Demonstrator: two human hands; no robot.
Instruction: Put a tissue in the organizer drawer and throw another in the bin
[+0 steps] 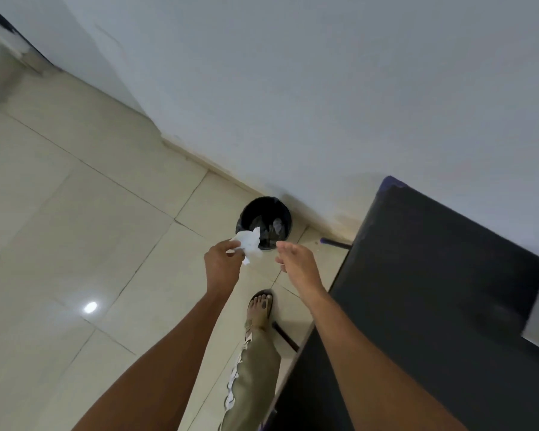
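Observation:
A small black bin [252, 213] lined with a dark bag stands on the tiled floor against the white wall; some white paper lies inside it. My left hand [223, 262] is stretched out just short of the bin's near rim and pinches a crumpled white tissue [249, 241], which overlaps the rim in the view. My right hand [296, 259] is held out beside it, to the right of the bin, fingers apart and holding nothing. The organizer drawer is out of sight.
A dark tabletop [433, 293] fills the lower right, its edge close to my right forearm. My sandalled foot [260, 306] and trouser leg are below the hands. Pale glossy floor tiles [75, 228] spread to the left.

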